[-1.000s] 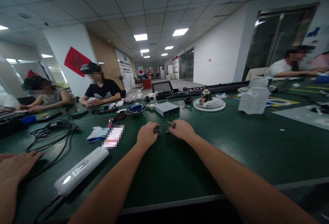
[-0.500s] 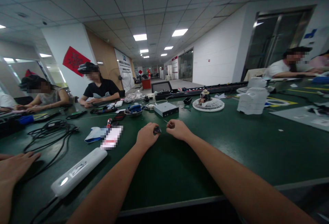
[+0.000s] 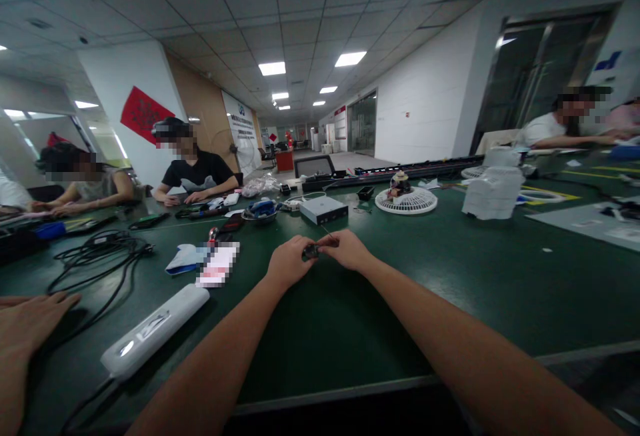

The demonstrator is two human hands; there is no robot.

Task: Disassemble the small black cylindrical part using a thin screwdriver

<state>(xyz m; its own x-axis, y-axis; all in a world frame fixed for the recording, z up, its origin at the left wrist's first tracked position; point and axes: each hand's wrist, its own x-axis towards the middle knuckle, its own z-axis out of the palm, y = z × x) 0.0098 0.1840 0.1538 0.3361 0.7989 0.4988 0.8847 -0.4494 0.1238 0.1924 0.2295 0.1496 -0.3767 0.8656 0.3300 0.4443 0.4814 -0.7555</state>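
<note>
Behind the left hand [image 3: 289, 262], a dish [image 3: 265, 221] holds something blue [image 3: 262, 208].

Only my arms show, bare skin all the way: left hand [image 3: 290, 263] and right hand [image 3: 347, 251] bare too, left forearm [image 3: 215, 356] and right forearm [image 3: 465, 349] long, smooth, tapering to the wrists, upper parts cut off by the frame's bottom edge.

Our bare left hand [image 3: 289, 263] and bare right hand [image 3: 346, 250] pinch a small dark part [image 3: 311, 252] at twelve o'clock over the green workbench [image 3: 400, 309].
</note>
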